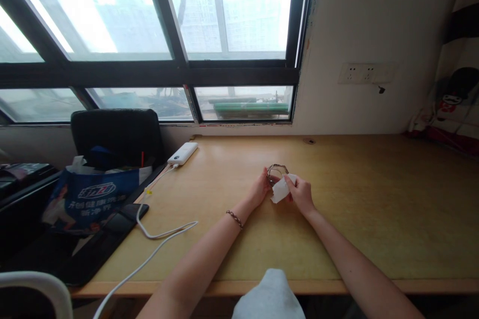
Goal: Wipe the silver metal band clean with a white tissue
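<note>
Above the middle of the table, a pair of glasses [279, 165] with a thin dark frame is held between my hands. My left hand [259, 188] is closed on the frame's left side, and a beaded bracelet [234, 218] circles that wrist. Pinched in my right hand [302, 195] is a white tissue [280, 191], which hangs in front of the lower part of the glasses. Part of the frame is hidden behind the tissue and fingers. Whether the tissue touches a lens, I cannot tell.
A white power bank [183, 153] lies at the table's [374, 219] back left, and its white cable [164, 235] runs over the front edge. Left of the table stands a black chair [116, 129] with a blue bag [93, 199]. Windows and a wall socket [361, 74] are behind.
</note>
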`<state>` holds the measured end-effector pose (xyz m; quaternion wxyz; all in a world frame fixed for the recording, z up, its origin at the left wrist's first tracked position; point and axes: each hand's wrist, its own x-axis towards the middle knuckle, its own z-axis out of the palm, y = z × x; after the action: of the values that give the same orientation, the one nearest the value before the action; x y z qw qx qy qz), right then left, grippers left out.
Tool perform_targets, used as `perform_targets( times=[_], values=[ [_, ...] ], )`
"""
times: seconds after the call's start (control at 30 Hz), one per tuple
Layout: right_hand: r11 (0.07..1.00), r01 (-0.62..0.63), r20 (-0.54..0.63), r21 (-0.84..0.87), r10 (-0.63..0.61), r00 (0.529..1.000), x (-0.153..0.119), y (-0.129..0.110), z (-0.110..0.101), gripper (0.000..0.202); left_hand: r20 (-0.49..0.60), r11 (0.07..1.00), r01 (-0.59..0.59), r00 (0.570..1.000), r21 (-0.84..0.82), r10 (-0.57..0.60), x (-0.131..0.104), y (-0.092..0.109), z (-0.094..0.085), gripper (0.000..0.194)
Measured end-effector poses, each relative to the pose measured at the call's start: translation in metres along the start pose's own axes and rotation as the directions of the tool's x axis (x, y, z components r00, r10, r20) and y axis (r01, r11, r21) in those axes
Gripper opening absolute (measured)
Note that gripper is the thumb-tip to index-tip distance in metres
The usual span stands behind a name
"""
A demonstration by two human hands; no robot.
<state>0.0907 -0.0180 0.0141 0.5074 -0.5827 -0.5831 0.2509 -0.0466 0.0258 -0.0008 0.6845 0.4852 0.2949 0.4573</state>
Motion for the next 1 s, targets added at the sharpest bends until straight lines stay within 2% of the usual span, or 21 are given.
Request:
perform_targets(
  times=[0.17,0.3,0.43,0.53,0.67,0.77,0.87,1.0],
  values=[
    [0.997,0.010,0.029,0.076,-0.012,1.000,-0.002,-0.004,0.000,0.042,-0.041,0.985,0.059,0.997,-0.160,-0.066,0.001,0.004,0.001,0.060],
    [0.985,-0.080,0.132,0.153,0.060,0.989,0.000,-0.002,0.003,0.041,-0.062,0.981,0.046,0.996,-0.191,-0.058,-0.001,0.005,0.003,0.057],
    [0.980,-0.160,0.245,0.114,0.128,0.961,0.001,0.003,0.006,0.035,0.036,0.992,0.082,0.996,-0.099,-0.079,-0.005,0.002,0.004,0.061],
    [0.992,-0.123,0.177,0.025,0.117,0.977,0.002,0.009,0.007,0.035,0.093,0.996,0.087,0.992,-0.016,-0.085,-0.006,-0.002,0.003,0.061],
    [0.993,-0.077,0.036,-0.094,0.080,0.996,0.003,0.017,0.006,0.042,0.043,1.000,0.015,0.999,0.003,-0.015,-0.004,-0.002,0.004,0.053],
    [0.987,-0.096,-0.033,-0.128,0.092,0.995,0.005,0.020,0.005,0.049,0.087,0.999,-0.015,0.996,0.038,0.012,-0.006,0.003,0.008,0.048],
    [0.983,-0.161,-0.024,-0.085,0.159,0.987,0.007,0.021,0.003,0.057,0.149,0.997,-0.029,0.989,0.076,0.017,-0.009,0.008,0.013,0.049],
    [0.959,-0.281,0.045,0.031,0.280,0.959,0.011,0.021,0.003,0.062,0.165,0.991,-0.094,0.983,0.097,0.077,-0.009,0.009,0.014,0.042]
  ],
)
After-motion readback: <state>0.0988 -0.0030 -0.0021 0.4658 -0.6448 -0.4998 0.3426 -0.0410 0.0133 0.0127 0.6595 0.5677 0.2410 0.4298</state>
